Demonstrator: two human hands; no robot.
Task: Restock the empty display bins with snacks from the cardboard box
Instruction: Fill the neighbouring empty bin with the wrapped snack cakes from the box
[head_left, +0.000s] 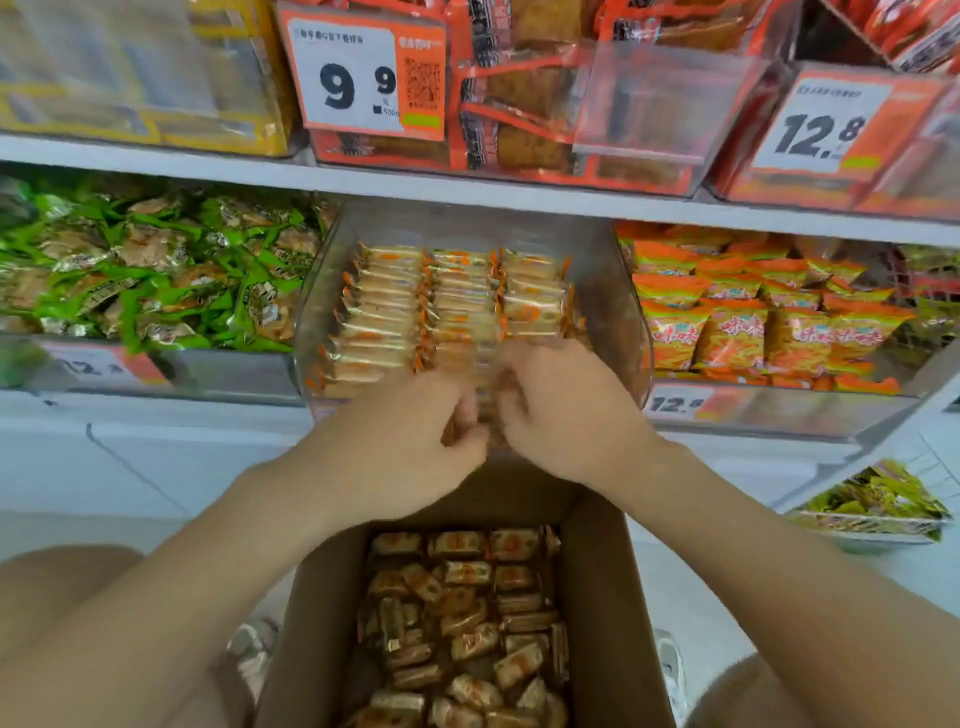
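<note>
A clear plastic display bin (618, 312) on the lower shelf holds three neat rows of small orange-and-cream wrapped snacks (415, 296). My left hand (410, 431) and my right hand (561, 410) meet at the bin's front edge, fingers curled around a stack of the same snacks (485, 384) pressed between them. Below my arms stands an open cardboard box (597, 597) with several loose wrapped snacks (462, 623) inside. The front of the middle row is hidden by my hands.
A bin of green-wrapped snacks (150, 270) sits to the left, a bin of orange chip bags (753, 312) to the right. The upper shelf (363, 179) carries orange packs and price tags. A tray of yellow packs (878, 504) lies lower right. White floor surrounds the box.
</note>
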